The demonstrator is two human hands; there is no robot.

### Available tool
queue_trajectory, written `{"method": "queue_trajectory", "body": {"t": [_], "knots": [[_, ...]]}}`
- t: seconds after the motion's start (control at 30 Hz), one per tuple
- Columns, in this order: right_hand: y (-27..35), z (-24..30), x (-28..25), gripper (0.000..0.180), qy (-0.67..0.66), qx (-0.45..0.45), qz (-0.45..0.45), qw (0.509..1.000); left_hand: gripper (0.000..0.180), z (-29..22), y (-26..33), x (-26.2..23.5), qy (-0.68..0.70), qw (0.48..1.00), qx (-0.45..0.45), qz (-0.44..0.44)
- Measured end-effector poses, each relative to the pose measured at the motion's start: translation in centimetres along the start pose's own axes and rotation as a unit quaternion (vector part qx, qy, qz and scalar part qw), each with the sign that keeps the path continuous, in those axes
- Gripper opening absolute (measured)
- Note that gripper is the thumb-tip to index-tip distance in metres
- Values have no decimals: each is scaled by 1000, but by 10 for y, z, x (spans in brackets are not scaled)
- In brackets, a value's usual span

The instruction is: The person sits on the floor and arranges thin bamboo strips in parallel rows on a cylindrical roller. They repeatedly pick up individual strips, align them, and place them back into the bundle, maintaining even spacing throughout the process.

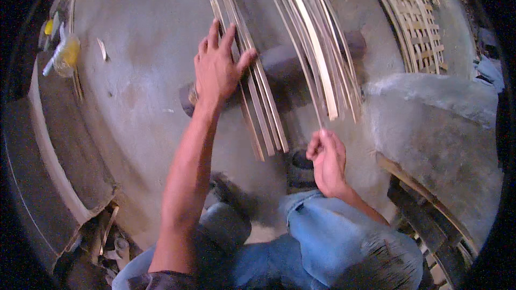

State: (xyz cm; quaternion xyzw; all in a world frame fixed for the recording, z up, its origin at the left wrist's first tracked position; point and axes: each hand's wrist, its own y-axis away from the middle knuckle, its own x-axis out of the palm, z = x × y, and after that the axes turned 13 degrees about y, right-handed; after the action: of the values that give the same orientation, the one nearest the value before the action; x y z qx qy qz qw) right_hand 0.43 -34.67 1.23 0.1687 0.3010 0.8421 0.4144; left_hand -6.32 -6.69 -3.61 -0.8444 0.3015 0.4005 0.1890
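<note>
Long thin bamboo strips lie in two bundles across a dark round log (279, 63) on the floor. My left hand (217, 70) rests with its fingers spread on the left bundle of strips (263, 104), near the log. Lower right, my right hand (326, 158) pinches the near end of one thin bamboo strip (318, 108) between thumb and finger. That strip runs up beside the right bundle of strips (317, 48), which includes a wider pale one. The far ends of both bundles leave the top of the view.
A woven bamboo panel (419, 29) lies at the far right. Near it a greyish sheet (430, 94) spreads over the floor. A wooden piece (424, 198) stands by my right knee. On the left are a raised ledge (59, 145) and a plastic bag with something yellow (68, 53).
</note>
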Motion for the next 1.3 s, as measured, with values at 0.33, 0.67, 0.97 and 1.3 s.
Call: {"method": "queue_trajectory", "body": {"t": [0.33,0.67,0.97,1.3], "knots": [[-5,107,70,39,105,-225,116,962,53,-13,2,-8,-40,993,65,87],[-5,22,34,33,99,-114,91,984,53,-19,-1,-9,-40,992,57,101],[2,3,4,44,257,-41,129,957,56,-5,-1,-1,-3,996,86,35],[10,-14,1,27,80,2,150,986,57,-2,2,4,-12,996,80,28]]}}
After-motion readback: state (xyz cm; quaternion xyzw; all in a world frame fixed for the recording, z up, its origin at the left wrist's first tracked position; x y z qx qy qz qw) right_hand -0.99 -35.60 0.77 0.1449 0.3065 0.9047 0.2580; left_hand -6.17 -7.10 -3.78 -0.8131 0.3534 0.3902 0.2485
